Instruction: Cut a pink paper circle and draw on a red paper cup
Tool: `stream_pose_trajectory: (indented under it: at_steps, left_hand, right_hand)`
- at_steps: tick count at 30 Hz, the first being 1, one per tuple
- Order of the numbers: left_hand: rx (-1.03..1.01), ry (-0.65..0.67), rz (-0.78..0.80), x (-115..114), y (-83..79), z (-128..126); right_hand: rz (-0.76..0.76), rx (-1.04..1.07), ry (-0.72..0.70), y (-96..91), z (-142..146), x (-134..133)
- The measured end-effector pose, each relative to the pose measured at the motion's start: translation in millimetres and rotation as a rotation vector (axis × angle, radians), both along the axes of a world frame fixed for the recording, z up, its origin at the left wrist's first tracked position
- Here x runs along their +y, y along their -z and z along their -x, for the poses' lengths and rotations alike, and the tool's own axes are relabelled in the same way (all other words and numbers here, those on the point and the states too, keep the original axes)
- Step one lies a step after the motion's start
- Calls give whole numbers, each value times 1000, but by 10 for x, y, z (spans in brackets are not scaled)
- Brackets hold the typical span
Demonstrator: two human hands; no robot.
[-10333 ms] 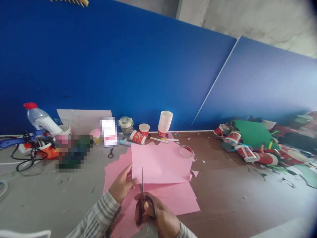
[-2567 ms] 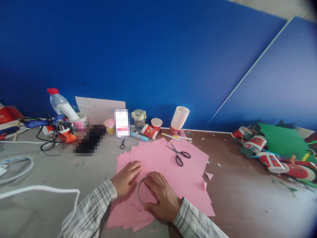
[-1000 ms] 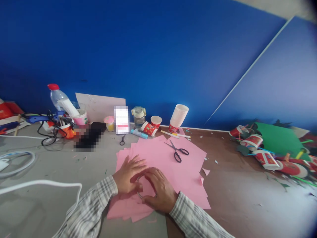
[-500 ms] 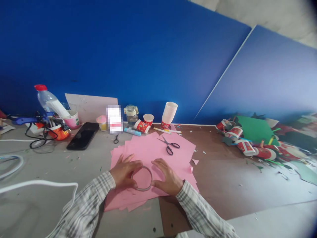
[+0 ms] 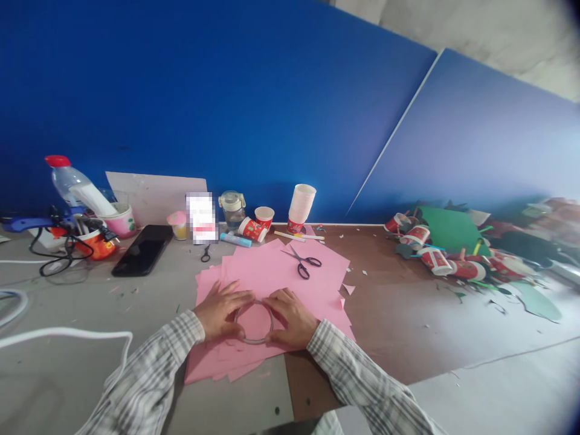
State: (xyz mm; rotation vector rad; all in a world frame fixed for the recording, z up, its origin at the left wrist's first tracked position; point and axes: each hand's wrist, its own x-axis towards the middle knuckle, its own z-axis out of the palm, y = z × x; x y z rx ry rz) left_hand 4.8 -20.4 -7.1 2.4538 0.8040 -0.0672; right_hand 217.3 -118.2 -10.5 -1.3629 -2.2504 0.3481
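Observation:
A thin grey ring (image 5: 254, 341) lies flat on a stack of pink paper (image 5: 267, 272). My left hand (image 5: 222, 311) holds its left side, thumb at the lower edge and fingers along the top. On the right side, my right hand (image 5: 290, 319) touches the ring with thumb and fingertips. Pink paper shows through the middle of the ring. Black-handled scissors (image 5: 302, 263) lie partly opened on the paper, beyond the hands. Pink scraps (image 5: 348, 289) lie at the stack's right edge.
Behind the paper stand a stack of paper cups (image 5: 302, 204), a lidded jar (image 5: 232, 208) and a glue stick (image 5: 235, 240). A black phone (image 5: 142, 250) lies at left, near a white cable (image 5: 67, 332). Crafted cups and green paper (image 5: 453, 229) are piled at right.
My right hand has moved in against the ring, its fingers closing onto the right edge. The whole view has shifted slightly, so things appear further left.

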Motion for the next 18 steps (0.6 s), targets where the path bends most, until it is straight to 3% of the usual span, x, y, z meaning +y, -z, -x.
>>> stream_pose_trajectory:
  at_steps: [12,18]
  left_hand:
    - [28,5,-13,-5,6,-6]
    - [34,-3,54,22,6,19]
  right_hand:
    - [19,-51,-18,-15,-11,20]
    - [28,-43,-15,-6,-14,17]
